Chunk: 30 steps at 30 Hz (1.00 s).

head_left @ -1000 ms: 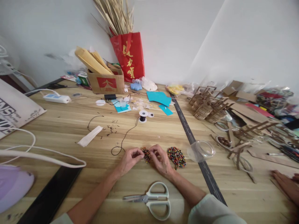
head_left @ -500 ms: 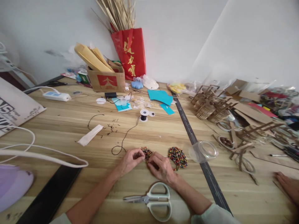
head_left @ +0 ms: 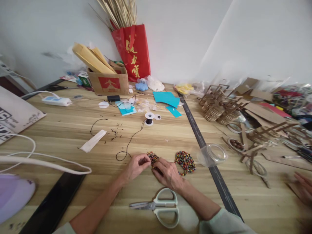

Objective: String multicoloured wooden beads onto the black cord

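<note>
My left hand [head_left: 135,165] and my right hand [head_left: 168,174] meet over a small beaded piece [head_left: 152,157] of many-coloured beads on the wooden table [head_left: 73,130]. Both hands pinch it with curled fingers. A black cord [head_left: 129,143] runs from near my left hand up to a small spool [head_left: 149,118]. A larger round beaded piece [head_left: 185,161] lies just right of my right hand. White-handled scissors [head_left: 161,206] lie shut between my forearms near the front edge.
A clear plastic tub [head_left: 212,154] lies on its side beside a dark seam [head_left: 200,141]. Wooden model parts [head_left: 219,109] crowd the right. A cardboard box [head_left: 108,81], red bag [head_left: 131,52], power strip [head_left: 56,100] and white cable [head_left: 44,161] lie behind and left. Another person's hand [head_left: 303,187] rests far right.
My right hand has slid down and left over the small beaded piece, covering more of it. The view has shifted slightly. The other person's hand has moved towards the right edge.
</note>
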### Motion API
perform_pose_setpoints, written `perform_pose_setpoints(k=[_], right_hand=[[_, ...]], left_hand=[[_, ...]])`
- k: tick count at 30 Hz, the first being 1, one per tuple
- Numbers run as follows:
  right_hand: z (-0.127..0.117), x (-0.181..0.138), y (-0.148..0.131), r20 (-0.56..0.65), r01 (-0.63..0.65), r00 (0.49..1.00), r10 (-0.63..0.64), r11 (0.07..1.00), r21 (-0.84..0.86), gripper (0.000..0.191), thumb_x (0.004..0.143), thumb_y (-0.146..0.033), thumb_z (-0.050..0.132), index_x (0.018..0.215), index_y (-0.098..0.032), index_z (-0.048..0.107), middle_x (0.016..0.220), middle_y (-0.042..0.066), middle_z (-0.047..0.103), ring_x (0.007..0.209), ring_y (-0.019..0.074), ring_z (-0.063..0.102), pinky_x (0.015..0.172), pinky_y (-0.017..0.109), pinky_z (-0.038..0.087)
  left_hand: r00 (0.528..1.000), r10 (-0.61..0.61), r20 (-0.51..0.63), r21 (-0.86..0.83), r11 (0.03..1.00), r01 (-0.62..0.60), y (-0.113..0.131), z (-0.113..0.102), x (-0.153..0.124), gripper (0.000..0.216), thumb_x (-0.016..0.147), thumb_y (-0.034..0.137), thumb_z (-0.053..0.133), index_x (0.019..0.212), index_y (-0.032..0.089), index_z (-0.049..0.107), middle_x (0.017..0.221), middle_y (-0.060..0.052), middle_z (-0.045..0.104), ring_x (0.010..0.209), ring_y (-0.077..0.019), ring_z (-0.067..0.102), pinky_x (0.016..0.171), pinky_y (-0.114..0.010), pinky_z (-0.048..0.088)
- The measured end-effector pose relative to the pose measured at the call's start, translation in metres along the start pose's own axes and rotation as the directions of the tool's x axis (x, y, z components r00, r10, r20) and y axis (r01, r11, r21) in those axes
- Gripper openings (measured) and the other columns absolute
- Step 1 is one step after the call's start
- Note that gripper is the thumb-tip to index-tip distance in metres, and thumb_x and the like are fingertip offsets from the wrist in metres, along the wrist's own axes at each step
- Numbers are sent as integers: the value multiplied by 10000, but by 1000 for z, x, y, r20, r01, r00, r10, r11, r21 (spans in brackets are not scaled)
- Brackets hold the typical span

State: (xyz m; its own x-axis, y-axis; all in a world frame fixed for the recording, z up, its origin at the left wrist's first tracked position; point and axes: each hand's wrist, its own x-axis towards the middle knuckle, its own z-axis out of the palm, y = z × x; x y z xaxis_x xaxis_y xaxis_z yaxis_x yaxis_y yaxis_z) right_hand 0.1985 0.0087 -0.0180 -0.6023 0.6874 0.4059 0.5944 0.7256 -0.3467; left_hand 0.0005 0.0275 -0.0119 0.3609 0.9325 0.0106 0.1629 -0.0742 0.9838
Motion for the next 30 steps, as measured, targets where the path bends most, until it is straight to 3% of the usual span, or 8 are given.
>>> perform_pose_setpoints(k=[11,17,23,30], right_hand=[[2,0,0,-12,37,999,-37,999,4,150,984,-222,478,899,-188,596,831,59,634,726,160,615,613,230,444],[-5,3,-1,-81,62,995,-51,989,134,112,979,-207,464,948,-202,571,897,71,656,785,163,630,674,239,486],[-6,6,0,-191,64,982,-4,948,312,98,948,-156,468,922,-189,557,801,55,629,709,150,596,636,232,482],[-5,6,2,-213,45,976,38,927,371,97,945,-195,512,925,-172,603,794,55,630,677,139,585,593,224,476]], left_hand=[[1000,3,8,8,1000,-3,3,-1,1,153,761,286,619,710,142,611,654,5,571,616,-123,486,591,-222,386],[999,-14,40,0,1000,14,10,-3,0,182,778,312,630,712,143,611,662,10,565,628,-126,487,602,-228,390],[999,-11,48,10,1000,10,11,-4,0,185,774,313,643,720,138,614,667,3,567,636,-132,494,613,-233,389],[998,3,55,28,1000,-5,6,-1,0,161,759,287,641,708,136,614,661,3,569,633,-130,504,626,-237,407]])
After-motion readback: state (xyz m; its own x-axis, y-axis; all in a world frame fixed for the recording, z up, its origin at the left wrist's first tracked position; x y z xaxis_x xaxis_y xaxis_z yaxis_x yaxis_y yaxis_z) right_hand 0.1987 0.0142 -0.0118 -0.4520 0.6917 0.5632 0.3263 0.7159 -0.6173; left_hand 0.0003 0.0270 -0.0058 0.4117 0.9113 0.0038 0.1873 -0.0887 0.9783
